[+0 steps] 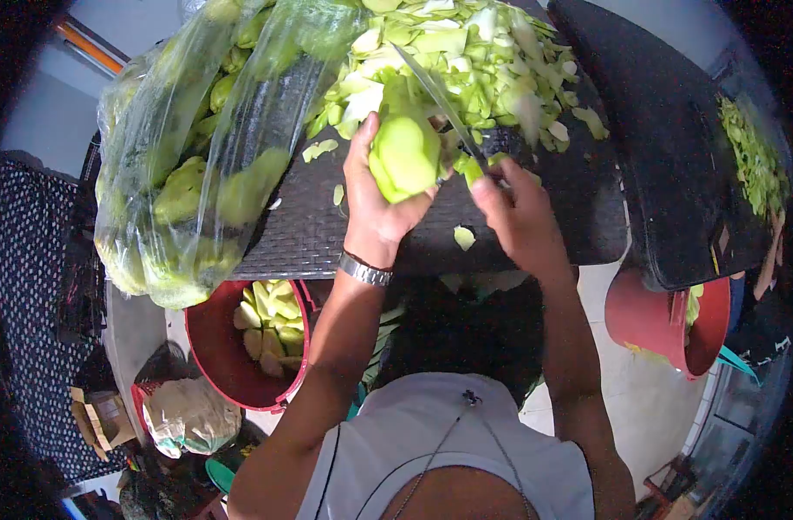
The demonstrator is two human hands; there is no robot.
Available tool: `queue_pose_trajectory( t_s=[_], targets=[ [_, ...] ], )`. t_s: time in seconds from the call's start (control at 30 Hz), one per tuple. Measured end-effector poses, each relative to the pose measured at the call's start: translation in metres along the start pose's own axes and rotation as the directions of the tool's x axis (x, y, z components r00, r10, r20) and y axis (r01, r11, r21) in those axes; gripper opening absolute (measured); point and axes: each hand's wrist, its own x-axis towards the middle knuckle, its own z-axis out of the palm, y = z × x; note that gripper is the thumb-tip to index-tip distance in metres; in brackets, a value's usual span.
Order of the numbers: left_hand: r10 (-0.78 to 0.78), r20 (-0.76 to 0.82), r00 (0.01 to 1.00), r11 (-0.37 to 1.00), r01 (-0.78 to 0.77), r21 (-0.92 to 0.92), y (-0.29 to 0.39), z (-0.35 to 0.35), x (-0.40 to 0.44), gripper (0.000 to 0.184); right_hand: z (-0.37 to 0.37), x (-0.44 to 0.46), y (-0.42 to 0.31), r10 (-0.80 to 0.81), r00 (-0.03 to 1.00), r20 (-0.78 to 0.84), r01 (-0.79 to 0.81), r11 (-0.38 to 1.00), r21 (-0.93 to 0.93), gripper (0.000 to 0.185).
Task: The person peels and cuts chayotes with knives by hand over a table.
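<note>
Held up over the dark woven table [310,234], a peeled pale-green chayote [405,156] rests in my left hand [370,195], its fingers wrapped around the underside. My right hand [522,217] is closed on the handle of a knife [440,97], whose long blade points up and to the left beside the chayote. A bit of green peel [470,169] sits by my right thumb. Just beyond both hands lies a broad pile of peelings [474,65]. The knife handle is mostly hidden by my fingers.
A clear plastic bag [180,173] of unpeeled chayotes stands at the left. Below it, a red bucket [240,390] contains peeled pieces [275,325]. At the right are a second black table [674,156] with peelings [752,156] and another red bucket [639,321].
</note>
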Motion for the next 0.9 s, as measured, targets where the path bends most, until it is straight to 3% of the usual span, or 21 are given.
queue_pose_trajectory(
  t_s=[0.17,0.2,0.3,0.37,0.4,0.47,0.5,0.53,0.6,0.7,0.73,0.83,0.87,0.9],
  targets=[
    [-0.114,0.038,0.993,0.993,0.114,-0.002,-0.004,-0.006,-0.01,0.057,0.014,0.013,-0.011,-0.121,0.99,-0.074,0.112,0.987,-0.117,0.053],
    [-0.15,0.06,0.987,0.988,0.151,-0.015,-0.004,-0.01,-0.01,0.058,0.015,0.02,-0.007,-0.143,0.976,-0.165,0.115,0.979,-0.166,0.052],
    [-0.213,0.109,0.971,0.976,0.217,-0.021,-0.002,-0.017,-0.011,0.059,0.006,0.03,-0.006,-0.027,0.942,-0.334,0.004,0.998,-0.068,0.052],
    [-0.212,0.11,0.971,0.977,0.213,0.006,-0.005,-0.02,-0.015,0.057,0.005,0.019,-0.011,-0.028,0.974,-0.226,0.005,0.995,-0.101,0.051],
    [-0.186,-0.07,0.98,0.982,0.185,-0.018,-0.008,-0.011,-0.02,0.053,0.007,0.012,-0.015,-0.068,0.986,-0.154,0.044,0.987,-0.156,0.051],
    [-0.229,-0.012,0.973,0.973,0.228,-0.033,-0.01,-0.022,-0.015,0.05,0.014,0.007,-0.008,-0.192,0.98,-0.054,0.172,0.949,-0.264,0.054],
    [-0.253,0.015,0.967,0.967,0.253,-0.039,-0.011,-0.026,-0.014,0.048,0.014,0.011,-0.003,-0.153,0.981,-0.12,0.119,0.961,-0.248,0.056],
    [-0.199,-0.11,0.974,0.977,0.206,0.06,-0.015,-0.011,-0.02,0.046,0.01,0.018,0.001,-0.11,0.977,-0.182,0.067,0.971,-0.228,0.057],
    [-0.202,-0.089,0.975,0.97,0.212,0.12,-0.014,-0.007,-0.025,0.045,0.0,0.028,0.004,-0.06,0.943,-0.327,-0.035,0.96,-0.276,0.061],
    [-0.176,-0.158,0.972,0.965,0.202,0.169,-0.011,-0.002,-0.03,0.048,-0.015,0.025,-0.008,0.026,0.946,-0.322,-0.098,0.972,-0.211,0.06],
    [-0.164,-0.2,0.966,0.964,0.2,0.175,-0.011,-0.001,-0.031,0.049,-0.016,0.02,-0.009,-0.002,0.963,-0.268,-0.068,0.966,-0.25,0.058],
    [-0.22,-0.124,0.968,0.969,0.231,0.084,-0.009,-0.009,-0.031,0.052,-0.007,-0.009,-0.01,-0.063,0.998,0.017,0.065,0.945,-0.321,0.058],
    [-0.151,-0.074,0.986,0.983,0.158,0.092,-0.013,-0.026,-0.027,0.054,-0.004,-0.017,-0.011,-0.121,0.991,0.055,0.133,0.911,-0.391,0.059],
    [-0.155,-0.134,0.979,0.981,0.169,0.096,-0.017,-0.023,-0.027,0.055,-0.002,-0.024,-0.012,-0.172,0.98,0.099,0.199,0.868,-0.456,0.059]
  ],
)
